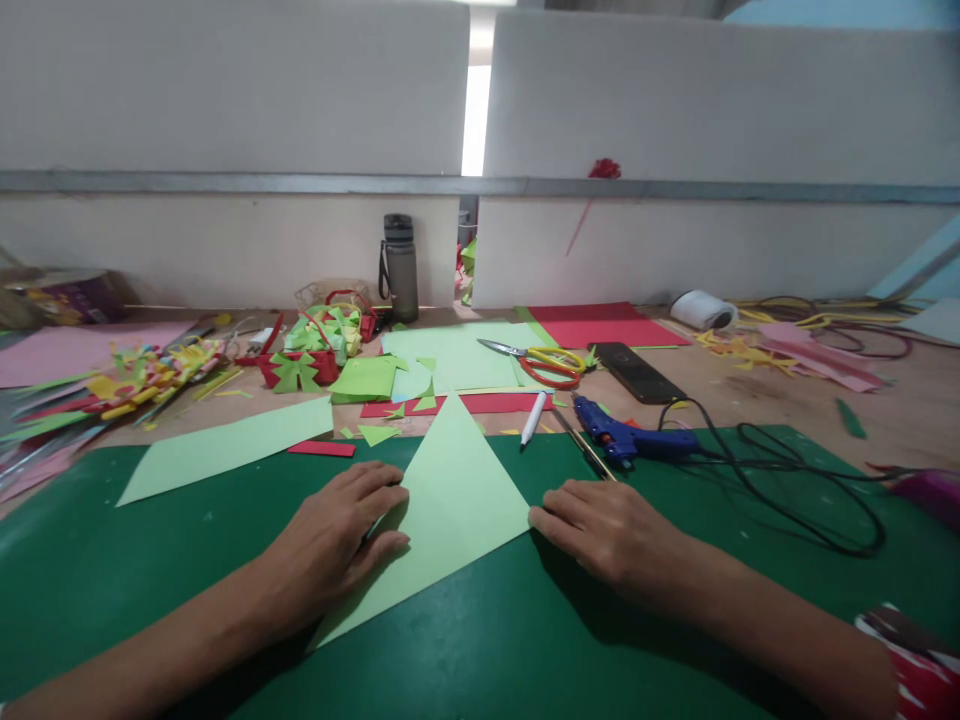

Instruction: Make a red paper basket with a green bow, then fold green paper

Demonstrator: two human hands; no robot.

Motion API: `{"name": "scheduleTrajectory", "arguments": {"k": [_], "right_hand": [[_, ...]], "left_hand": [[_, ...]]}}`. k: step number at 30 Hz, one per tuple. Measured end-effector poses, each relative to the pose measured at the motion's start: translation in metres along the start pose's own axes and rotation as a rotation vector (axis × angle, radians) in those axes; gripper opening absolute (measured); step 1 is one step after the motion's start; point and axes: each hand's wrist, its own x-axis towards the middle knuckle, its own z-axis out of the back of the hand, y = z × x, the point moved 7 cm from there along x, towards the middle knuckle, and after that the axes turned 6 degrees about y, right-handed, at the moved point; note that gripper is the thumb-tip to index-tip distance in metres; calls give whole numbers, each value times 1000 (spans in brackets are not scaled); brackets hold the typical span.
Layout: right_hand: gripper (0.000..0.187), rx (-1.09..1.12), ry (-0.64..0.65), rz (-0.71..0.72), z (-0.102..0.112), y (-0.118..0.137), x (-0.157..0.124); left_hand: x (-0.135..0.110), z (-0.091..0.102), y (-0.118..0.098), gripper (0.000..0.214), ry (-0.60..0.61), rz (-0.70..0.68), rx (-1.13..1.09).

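A light green sheet of paper lies on the green cutting mat, with a pointed corner facing away from me. My left hand rests on its left side, thumb and fingers apart and pressing lightly on the paper. At the sheet's right corner, my right hand has its fingers bent together, pinching the corner; its thumb is mostly hidden. Just beyond the sheet lie a white marker and a red paper strip.
A blue glue gun with a looping black cord, a phone and scissors lie right of centre. Another light green piece is at left. Behind stand a small red paper basket and a bottle.
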Motion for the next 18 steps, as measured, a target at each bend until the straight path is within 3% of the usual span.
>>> {"name": "scheduleTrajectory", "arguments": {"k": [5,11,18], "right_hand": [[29,4,-7,-11,-4,-2,3],[30,177,-189,-129,4,-15,7],[27,288,-276,-183,23,-12,19]], "left_hand": [[1,2,-2,24,4,-8,-4],[1,6,-7,31,-30,-23,-34],[6,24,-49,38,-124,-70,15]]}}
